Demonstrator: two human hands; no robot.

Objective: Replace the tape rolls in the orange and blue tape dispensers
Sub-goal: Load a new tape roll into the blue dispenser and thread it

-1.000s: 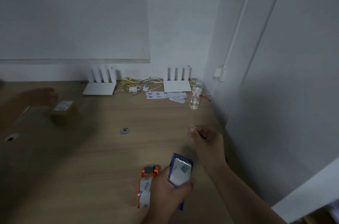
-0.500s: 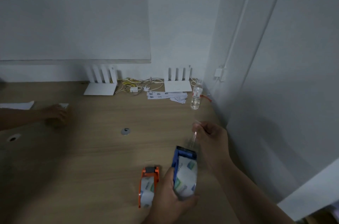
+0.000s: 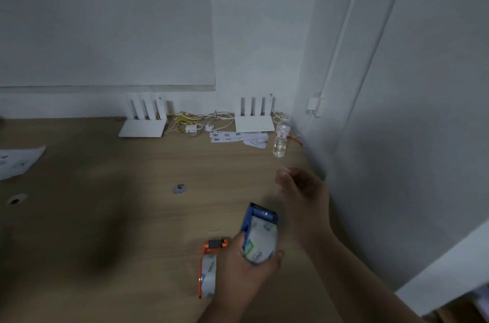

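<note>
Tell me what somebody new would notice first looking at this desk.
Probably the blue tape dispenser, lifted near the bottom centre in the left hand, while the right hand pinches something just beyond it. Next, the orange tape dispenser lying on the wooden desk beside that hand. Two white routers stand against the far wall.

A: How much of the orange tape dispenser (image 3: pixel 209 268) shows?
B: Only its left side; the left hand (image 3: pixel 238 273) covers the rest, and also the lower part of the blue tape dispenser (image 3: pixel 260 232).
A: Is the right hand (image 3: pixel 303 191) pinching tape?
B: Too faint to tell.
A: The sheet of paper (image 3: pixel 18 161)?
B: Cut by the left edge, print blurred. Print on the paper strips (image 3: pixel 238 136) is too small to read.
</note>
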